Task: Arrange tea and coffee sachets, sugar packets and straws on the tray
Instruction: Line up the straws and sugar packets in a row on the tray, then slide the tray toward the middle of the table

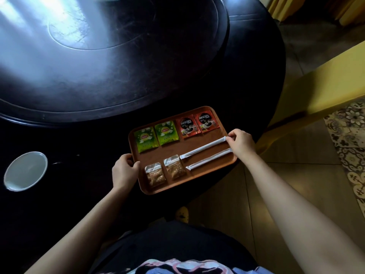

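Observation:
A brown tray (199,138) lies at the near edge of the dark round table. Along its far side sit two green tea sachets (146,139) (166,132) and two red coffee sachets (188,125) (206,119). Two clear sugar packets (155,174) (174,167) lie at its near left. Two white paper-wrapped straws run side by side at the near right, the upper straw (203,147) and the lower straw (208,158). My left hand (124,171) grips the tray's left rim. My right hand (242,142) pinches the right end of the upper straw.
A white saucer (25,171) rests on the table to the left. A raised dark turntable (98,56) fills the table's middle. A yellow-covered chair (316,91) stands to the right on tiled floor. The tray's near corner overhangs the table edge.

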`<state>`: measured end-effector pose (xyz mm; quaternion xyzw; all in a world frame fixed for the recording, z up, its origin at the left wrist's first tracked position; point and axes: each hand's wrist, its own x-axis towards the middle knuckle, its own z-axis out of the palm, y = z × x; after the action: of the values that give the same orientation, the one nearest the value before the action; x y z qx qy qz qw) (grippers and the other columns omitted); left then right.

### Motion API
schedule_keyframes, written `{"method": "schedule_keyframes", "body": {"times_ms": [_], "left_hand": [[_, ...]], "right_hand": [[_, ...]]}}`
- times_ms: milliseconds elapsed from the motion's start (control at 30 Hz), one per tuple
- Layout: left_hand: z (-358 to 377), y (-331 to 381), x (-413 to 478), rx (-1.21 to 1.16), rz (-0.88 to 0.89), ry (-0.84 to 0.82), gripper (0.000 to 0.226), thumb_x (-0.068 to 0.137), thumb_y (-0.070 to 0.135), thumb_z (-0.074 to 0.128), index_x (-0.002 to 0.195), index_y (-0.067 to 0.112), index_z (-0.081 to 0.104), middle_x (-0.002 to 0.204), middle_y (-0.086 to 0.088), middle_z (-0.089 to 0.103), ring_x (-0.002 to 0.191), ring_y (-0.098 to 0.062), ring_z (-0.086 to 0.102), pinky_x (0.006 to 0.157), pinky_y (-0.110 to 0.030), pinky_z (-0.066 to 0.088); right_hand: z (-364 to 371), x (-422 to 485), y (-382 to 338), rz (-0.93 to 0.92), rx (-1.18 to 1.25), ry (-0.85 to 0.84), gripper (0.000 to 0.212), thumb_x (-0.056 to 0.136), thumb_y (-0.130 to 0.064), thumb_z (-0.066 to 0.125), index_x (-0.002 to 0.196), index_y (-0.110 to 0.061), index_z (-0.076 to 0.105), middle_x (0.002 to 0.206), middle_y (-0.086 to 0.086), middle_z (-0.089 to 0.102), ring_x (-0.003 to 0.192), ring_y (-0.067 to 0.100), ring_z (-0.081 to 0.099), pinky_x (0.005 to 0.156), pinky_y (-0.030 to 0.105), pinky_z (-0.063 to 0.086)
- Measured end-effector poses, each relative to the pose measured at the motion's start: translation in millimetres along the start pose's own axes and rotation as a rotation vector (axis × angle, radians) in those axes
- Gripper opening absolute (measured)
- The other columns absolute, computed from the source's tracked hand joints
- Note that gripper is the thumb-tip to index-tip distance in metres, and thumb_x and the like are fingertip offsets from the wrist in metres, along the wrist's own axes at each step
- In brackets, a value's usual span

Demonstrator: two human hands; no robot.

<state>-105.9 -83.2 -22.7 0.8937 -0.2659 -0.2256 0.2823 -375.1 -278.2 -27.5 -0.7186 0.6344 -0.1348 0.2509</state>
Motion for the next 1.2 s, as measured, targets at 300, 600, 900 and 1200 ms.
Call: {"method": "schedule_keyframes", "body": {"times_ms": [300, 600, 900, 1200], "left_hand": [[-2.9, 3.0, 11.7, -0.016, -0.094, -0.056, 0.029, 0.078, 0.014, 0.059, 0.107, 0.007, 0.061, 0.101, -0.010, 0.068, 0.085, -0.019, 0.060, 0.072, -0.032, 0.049], [-12.7, 2.7, 3.0, -0.167, -0.111, -0.065, 0.025, 0.079, 0.014, 0.061, 0.103, 0.015, 0.068, 0.096, -0.004, 0.071, 0.087, -0.018, 0.066, 0.082, -0.041, 0.055], [-53.5, 21.7, 23.0, -0.415, -0.138, -0.029, 0.023, 0.080, 0.011, 0.063, 0.102, 0.015, 0.070, 0.085, 0.000, 0.072, 0.076, -0.014, 0.068, 0.076, -0.036, 0.057], [-101.9, 51.4, 95.6, -0.691, -0.193, -0.027, 0.027, 0.083, 0.001, 0.057, 0.107, 0.006, 0.066, 0.086, -0.012, 0.070, 0.072, -0.022, 0.065, 0.071, -0.033, 0.055]], "right_hand": [[-1.5, -5.4, 0.8, -0.037, 0.007, 0.011, 0.017, 0.088, -0.016, 0.057, 0.099, -0.004, 0.062, 0.103, 0.017, 0.065, 0.091, 0.029, 0.061, 0.072, 0.033, 0.047], [-16.0, -22.6, 7.6, -0.053, 0.174, 0.016, 0.016, 0.086, -0.013, 0.060, 0.097, -0.002, 0.062, 0.096, 0.018, 0.066, 0.089, 0.028, 0.061, 0.073, 0.034, 0.051], [-51.9, -12.9, -35.3, -0.111, 0.250, 0.027, 0.022, 0.085, -0.012, 0.062, 0.103, -0.001, 0.062, 0.099, 0.015, 0.065, 0.087, 0.017, 0.055, 0.075, 0.030, 0.047], [-40.2, 39.1, -111.9, -0.127, 0.317, 0.057, 0.023, 0.083, -0.013, 0.065, 0.101, 0.000, 0.064, 0.099, 0.017, 0.067, 0.086, 0.018, 0.057, 0.078, 0.028, 0.044]]}}
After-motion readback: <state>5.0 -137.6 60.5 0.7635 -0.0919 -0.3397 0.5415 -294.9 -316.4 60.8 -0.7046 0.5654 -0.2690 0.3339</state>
